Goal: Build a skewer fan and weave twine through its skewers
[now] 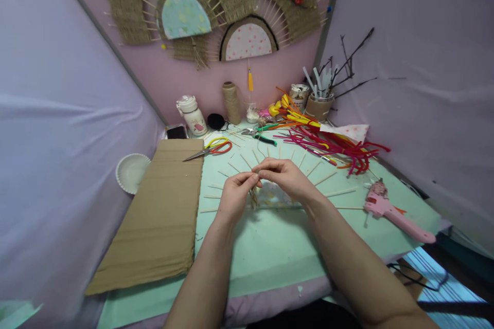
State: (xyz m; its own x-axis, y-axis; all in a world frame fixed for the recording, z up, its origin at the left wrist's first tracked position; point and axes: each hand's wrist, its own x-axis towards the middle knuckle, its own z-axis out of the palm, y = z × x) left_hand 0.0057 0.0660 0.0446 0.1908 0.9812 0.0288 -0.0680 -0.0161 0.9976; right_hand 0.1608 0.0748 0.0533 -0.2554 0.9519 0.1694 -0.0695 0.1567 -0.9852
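A: What is nearest?

B: A bare stretch of the pale green table, between two forearms. A sheet of cardboard lies on the left and a pink glue gun on the right.

A: And the hands?

B: The left hand and right hand meet at the fingertips. Each grip is pinched closed on brown twine; the exact spot is too small to make out.

A: Where is that twine?

B: Mid-table, its strands hanging below the left fingers, just beside a patterned fabric piece partly hidden by the right hand. Thin sticks fan out around them.

A: Further off?

B: Scissors with red and yellow handles overlap the cardboard's far corner. Then come pliers and, to the right, tangled pipe cleaners. Behind those stand a white bottle and a twine spool.

A: Farthest?

B: Woven fans on the pink wall.
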